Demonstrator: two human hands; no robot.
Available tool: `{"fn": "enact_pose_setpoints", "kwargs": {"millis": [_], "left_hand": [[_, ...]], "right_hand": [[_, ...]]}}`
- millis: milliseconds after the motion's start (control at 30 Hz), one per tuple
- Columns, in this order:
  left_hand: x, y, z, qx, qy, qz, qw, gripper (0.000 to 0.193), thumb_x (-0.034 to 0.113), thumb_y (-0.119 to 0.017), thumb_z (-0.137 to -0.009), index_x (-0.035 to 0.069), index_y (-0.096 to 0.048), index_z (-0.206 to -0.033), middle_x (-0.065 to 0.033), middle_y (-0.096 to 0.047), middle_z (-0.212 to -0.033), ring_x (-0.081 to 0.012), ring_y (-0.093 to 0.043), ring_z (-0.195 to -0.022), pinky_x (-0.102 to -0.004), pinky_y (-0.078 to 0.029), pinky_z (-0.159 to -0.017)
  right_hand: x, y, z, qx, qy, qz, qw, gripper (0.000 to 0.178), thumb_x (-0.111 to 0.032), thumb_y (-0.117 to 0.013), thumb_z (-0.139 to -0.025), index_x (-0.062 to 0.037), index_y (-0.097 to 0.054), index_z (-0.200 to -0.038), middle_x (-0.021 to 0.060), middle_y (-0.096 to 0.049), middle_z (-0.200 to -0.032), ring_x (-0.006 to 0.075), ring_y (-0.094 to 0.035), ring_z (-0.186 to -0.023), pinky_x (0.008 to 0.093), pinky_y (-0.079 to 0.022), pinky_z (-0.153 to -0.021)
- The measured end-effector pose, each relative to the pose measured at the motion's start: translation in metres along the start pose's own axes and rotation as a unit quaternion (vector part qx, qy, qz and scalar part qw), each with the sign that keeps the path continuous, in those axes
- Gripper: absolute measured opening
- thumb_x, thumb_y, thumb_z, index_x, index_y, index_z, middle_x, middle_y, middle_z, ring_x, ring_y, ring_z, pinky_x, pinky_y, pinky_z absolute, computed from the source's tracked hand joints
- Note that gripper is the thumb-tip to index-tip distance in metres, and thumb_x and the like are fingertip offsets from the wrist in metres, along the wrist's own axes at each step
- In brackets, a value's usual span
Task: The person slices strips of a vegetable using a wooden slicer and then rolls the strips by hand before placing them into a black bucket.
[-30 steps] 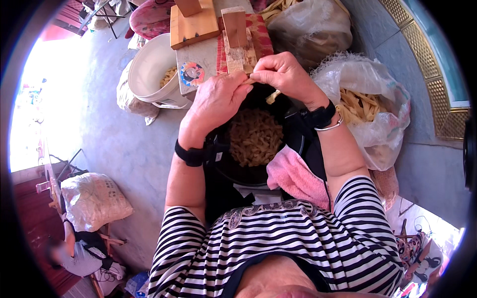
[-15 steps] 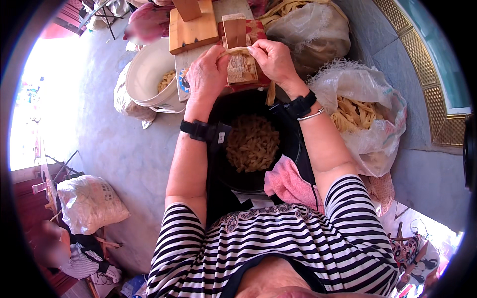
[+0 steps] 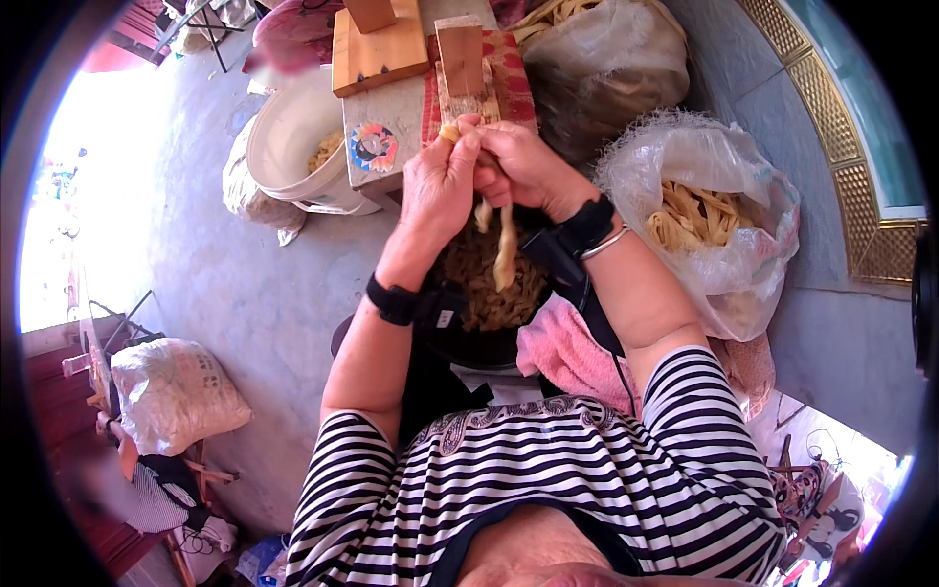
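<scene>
My left hand (image 3: 438, 181) and my right hand (image 3: 528, 164) meet over the near edge of a small table, fingers pinched together on a pale yellow, pliable strip (image 3: 505, 256). One end of it pokes out above my left fingers, and a twisted length dangles below my right hand. Most of the middle is hidden in my fingers. Just beyond them is a wooden stand with an upright block (image 3: 460, 61), set on a red patterned cloth (image 3: 514, 83). Short tan pieces (image 3: 479, 303) fill the bottom of a dark tub under my hands.
A white bucket (image 3: 279, 137) holding small pieces stands left of the table (image 3: 391, 112). Another wooden stand (image 3: 381, 64) sits on the table. At right, a plastic sack (image 3: 763, 264) holds more strips. A pink towel (image 3: 567, 342) lies near my lap. Another person is at lower left.
Both hands have come off the wooden stand toward me and drawn together. The strip, earlier stretched between them across the wood, is now bunched in my fingers with a length hanging down.
</scene>
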State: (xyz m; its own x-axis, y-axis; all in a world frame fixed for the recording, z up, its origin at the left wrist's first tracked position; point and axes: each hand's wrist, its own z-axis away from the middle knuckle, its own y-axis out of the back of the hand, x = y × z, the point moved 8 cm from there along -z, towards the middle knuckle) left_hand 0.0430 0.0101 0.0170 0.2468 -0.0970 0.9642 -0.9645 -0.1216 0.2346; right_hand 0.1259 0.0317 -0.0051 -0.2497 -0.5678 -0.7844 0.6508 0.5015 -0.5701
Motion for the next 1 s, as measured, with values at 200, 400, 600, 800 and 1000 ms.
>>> {"fn": "enact_pose_setpoints", "kwargs": {"millis": [200,400,600,800,1000], "left_hand": [[0.011,0.027,-0.009,0.160,0.051,0.475,0.864,0.026,0.026,-0.041,-0.097,0.004,-0.053,-0.090,-0.0030,-0.053,-0.064,-0.0078,-0.040,-0.048,-0.0227,-0.035,-0.044],[0.037,0.081,0.000,0.288,-0.155,0.149,0.933,0.028,0.025,-0.043,-0.097,0.002,-0.059,-0.098,0.0001,-0.046,-0.064,-0.0094,-0.042,-0.053,-0.0221,-0.037,-0.052],[0.065,0.022,0.018,0.171,-0.336,-0.125,0.917,0.028,0.019,-0.050,-0.092,-0.003,-0.063,-0.103,-0.0046,-0.061,-0.077,-0.0140,-0.055,-0.065,-0.0256,-0.046,-0.063],[0.013,0.012,0.000,-0.001,0.047,0.171,0.984,0.032,0.003,-0.051,-0.066,-0.002,-0.063,-0.095,-0.0132,-0.063,-0.094,-0.0196,-0.059,-0.071,-0.0262,-0.046,-0.066],[0.078,0.021,0.013,0.084,-0.294,-0.199,0.931,0.006,0.000,-0.053,-0.067,0.000,-0.055,-0.073,-0.0134,-0.060,-0.089,-0.0263,-0.059,-0.066,-0.0324,-0.047,-0.061]], "right_hand": [[0.013,-0.018,0.004,-0.070,-0.005,0.052,0.996,0.029,-0.029,-0.048,-0.095,-0.0043,-0.056,-0.081,-0.0060,-0.039,-0.054,0.0036,-0.034,-0.042,0.0189,-0.029,-0.038],[0.008,-0.025,0.006,-0.086,0.008,-0.049,0.995,0.022,-0.023,-0.052,-0.094,-0.0020,-0.058,-0.093,-0.0046,-0.041,-0.057,0.0023,-0.031,-0.044,0.0161,-0.027,-0.038],[-0.029,-0.024,0.021,0.071,0.300,0.238,0.921,0.020,-0.015,-0.052,-0.091,0.0013,-0.058,-0.100,0.0004,-0.055,-0.068,0.0055,-0.045,-0.055,0.0237,-0.040,-0.049],[-0.029,-0.010,0.022,0.140,0.218,0.264,0.929,0.029,-0.024,-0.050,-0.092,0.0025,-0.057,-0.082,-0.0002,-0.052,-0.058,0.0073,-0.046,-0.051,0.0252,-0.038,-0.047],[0.014,-0.014,0.016,-0.027,-0.081,-0.161,0.983,0.027,-0.022,-0.049,-0.090,-0.0075,-0.050,-0.067,-0.0070,-0.029,-0.049,0.0043,-0.021,-0.038,0.0229,-0.019,-0.037]]}}
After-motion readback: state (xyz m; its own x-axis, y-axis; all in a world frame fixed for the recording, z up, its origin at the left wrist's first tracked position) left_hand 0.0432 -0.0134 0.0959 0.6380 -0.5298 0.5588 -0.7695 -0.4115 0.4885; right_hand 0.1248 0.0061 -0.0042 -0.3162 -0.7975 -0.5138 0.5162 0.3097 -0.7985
